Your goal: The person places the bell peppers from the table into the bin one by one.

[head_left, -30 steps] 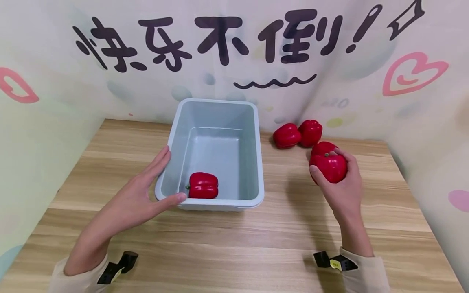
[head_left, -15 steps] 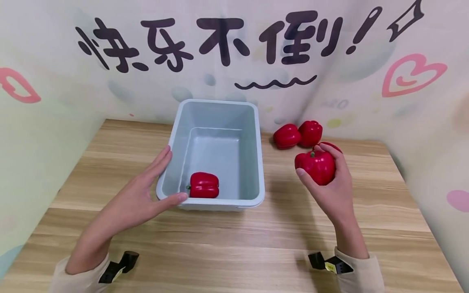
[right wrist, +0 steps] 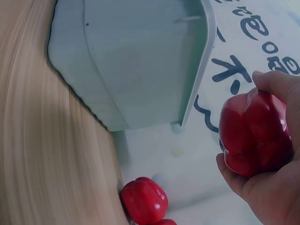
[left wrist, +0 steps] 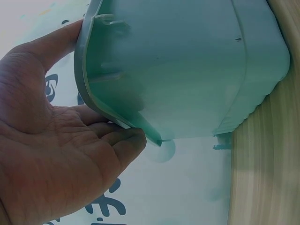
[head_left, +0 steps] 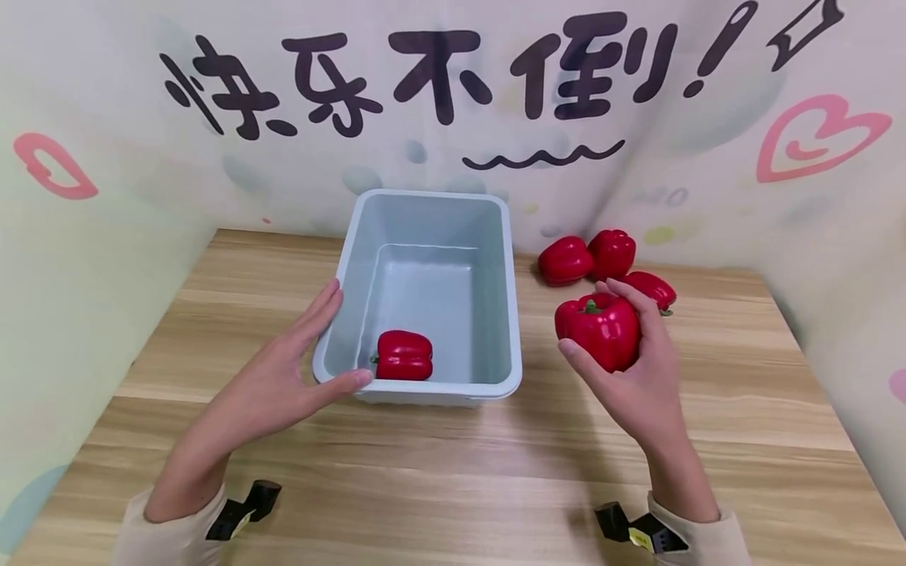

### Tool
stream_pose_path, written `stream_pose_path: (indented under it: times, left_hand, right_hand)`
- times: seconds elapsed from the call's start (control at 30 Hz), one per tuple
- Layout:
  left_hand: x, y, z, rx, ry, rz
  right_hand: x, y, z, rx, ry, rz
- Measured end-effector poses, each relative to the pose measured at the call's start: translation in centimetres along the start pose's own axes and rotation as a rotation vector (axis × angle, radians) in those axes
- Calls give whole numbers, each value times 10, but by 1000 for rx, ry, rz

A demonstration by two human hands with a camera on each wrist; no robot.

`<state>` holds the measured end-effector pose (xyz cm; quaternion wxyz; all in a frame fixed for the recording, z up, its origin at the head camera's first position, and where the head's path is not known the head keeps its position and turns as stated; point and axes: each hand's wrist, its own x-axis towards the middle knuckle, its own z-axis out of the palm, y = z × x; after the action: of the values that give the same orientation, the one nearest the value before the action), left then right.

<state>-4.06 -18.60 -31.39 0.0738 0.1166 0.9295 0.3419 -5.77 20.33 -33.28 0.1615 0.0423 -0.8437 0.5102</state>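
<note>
In the head view, a light blue-grey plastic bin (head_left: 514, 314) stands on the table, with one red bell pepper (head_left: 404, 355) on its floor at the near left. My left hand (head_left: 272, 385) holds the bin's near left corner, thumb on the front rim and fingers at the left rim. Right of the bin, my right hand (head_left: 640, 377) grips another red bell pepper (head_left: 600, 330) above the table, green stem upward. The right wrist view shows this held pepper (right wrist: 253, 133) between thumb and fingers, apart from the bin's outer wall (right wrist: 136, 65).
Three more red bell peppers lie at the back right: one pepper (head_left: 565, 261) and its neighbour (head_left: 612, 253) by the printed backdrop (head_left: 439, 157), and a third pepper (head_left: 651, 289) behind my right hand. The wood-grain table (head_left: 453, 472) spreads in front of the bin.
My right hand has moved left with its bell pepper, uncovering the pepper behind it. The left hand stays at the bin's corner. The whole head view has shifted slightly.
</note>
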Motion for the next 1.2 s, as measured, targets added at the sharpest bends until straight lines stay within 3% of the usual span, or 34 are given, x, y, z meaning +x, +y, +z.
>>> stream_pose_path:
  times: [0.37,0.77,1.2]
  left_hand:
    - [0,-1,1,-2,-6,-6]
    - [1,-1,1,8,-7,-4]
    - [1,0,0,-2,-9,-2]
  right_hand:
    - [-4,-13,12,42,-38,-104]
    - [-6,-22,24,100,-125,-283]
    - [-11,-30,37,53,-157,-374]
